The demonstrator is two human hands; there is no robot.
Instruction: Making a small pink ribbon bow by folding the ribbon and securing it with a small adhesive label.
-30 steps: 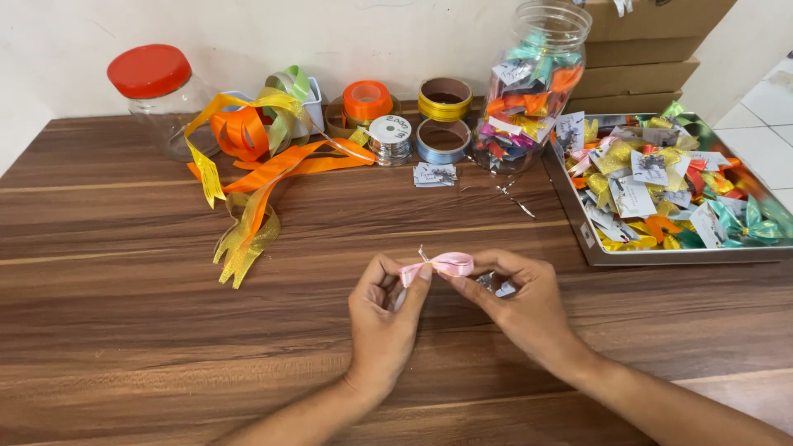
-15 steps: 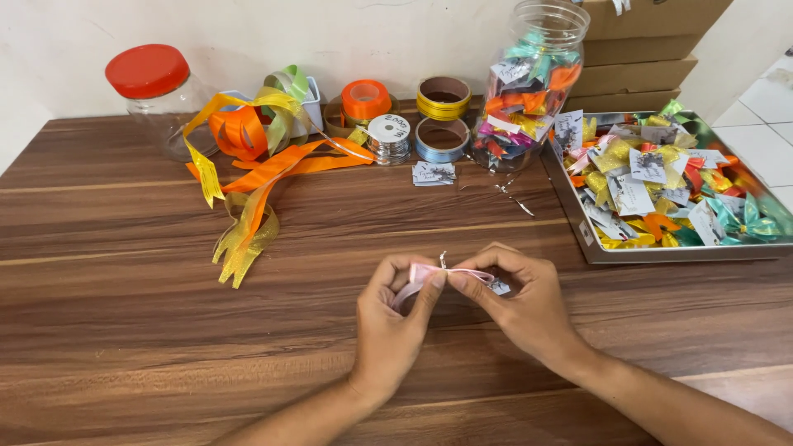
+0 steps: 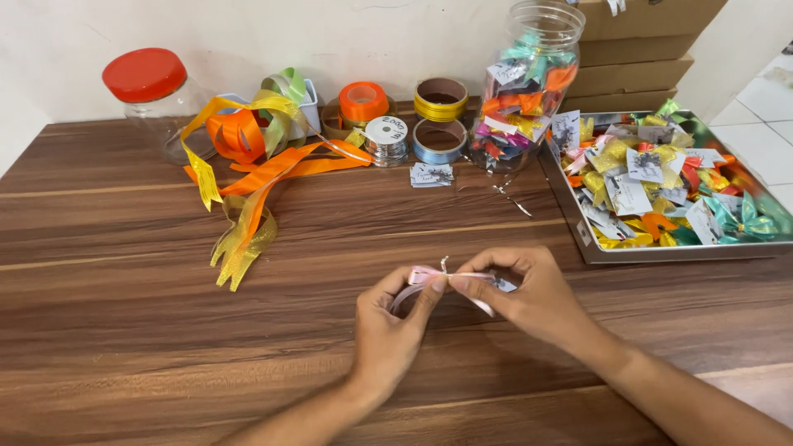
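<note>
Head view, looking down: a person is working over a brown wooden surface (image 3: 124, 330), both hands meeting near its front edge. To the right a metal tray (image 3: 578, 239) is lying heaped with finished bows and small paper tags in gold, orange and teal. Behind it, a clear jar (image 3: 529, 83) is standing upright, stuffed with more bows, and a red-lidded jar (image 3: 149, 91) is sitting at the far left. Between them ribbon spools (image 3: 413, 124) are clustering along the wall, with loose orange and yellow ribbon (image 3: 248, 190) trailing toward the middle.

A second ago the pink ribbon bow (image 3: 425, 277) was sitting open between the hands, loops spread; now it is being drawn flat and narrow, a thin wire end sticking up at its centre. That is suggesting the middle is being cinched tight. The left hand (image 3: 396, 330) is pinching the bow's centre between thumb and forefinger, fingers pressed together. The right hand (image 3: 529, 297) is pinching it from the other side, fingers curled, a small tag showing under them.
</note>
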